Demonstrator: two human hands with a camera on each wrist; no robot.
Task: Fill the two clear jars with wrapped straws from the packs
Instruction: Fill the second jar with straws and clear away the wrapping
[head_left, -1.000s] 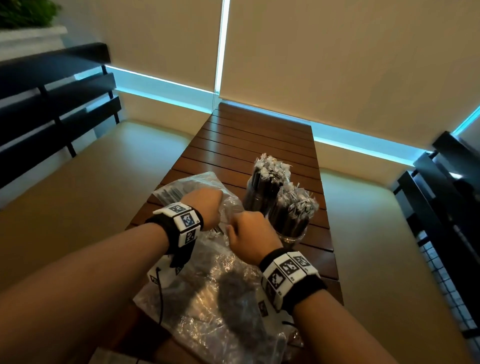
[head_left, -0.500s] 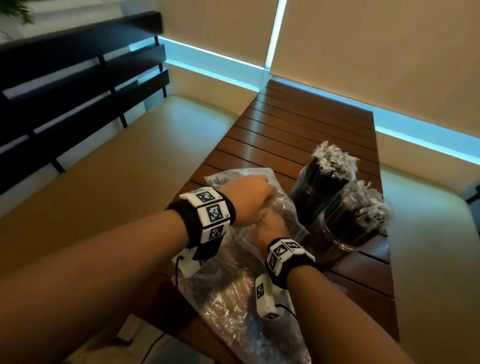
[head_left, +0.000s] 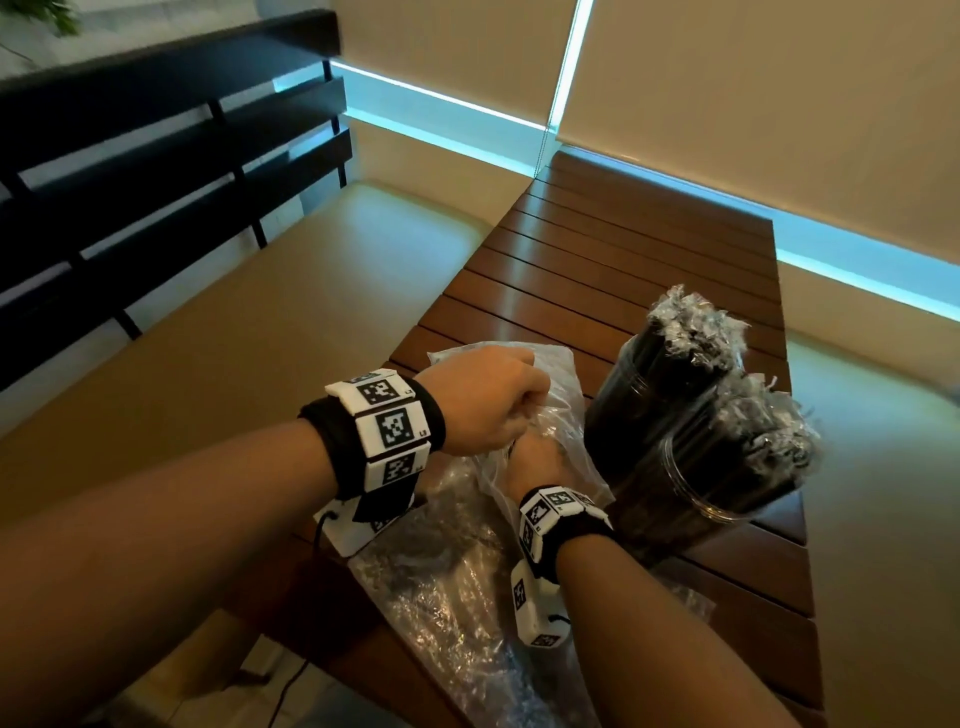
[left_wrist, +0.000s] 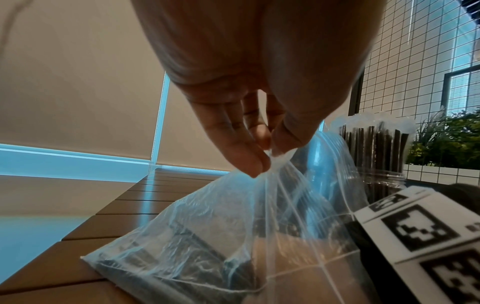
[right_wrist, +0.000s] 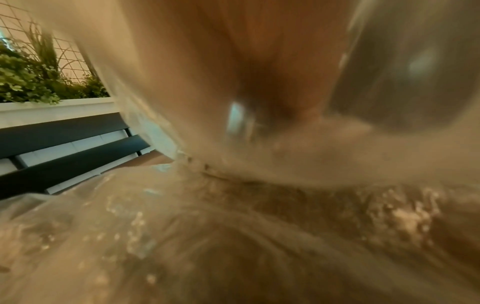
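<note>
Two clear jars, packed with black wrapped straws, stand side by side at the right of the slatted wooden table. Left of them lies a clear plastic pack. My left hand pinches its film and holds it up; in the left wrist view the fingertips nip the pack, with a jar of straws behind. My right hand reaches into the pack under the left hand. Its fingers are hidden, and the right wrist view is blurred by film.
A second crumpled clear pack lies at the table's near edge under my forearms. Beige bench cushions flank the table, with a black slatted backrest on the left. Blinds close off the far end.
My right hand has gone from beside the pack into its mouth, beneath the left hand. The left hand has kept its pinch and raised the film. The head view swung left.
</note>
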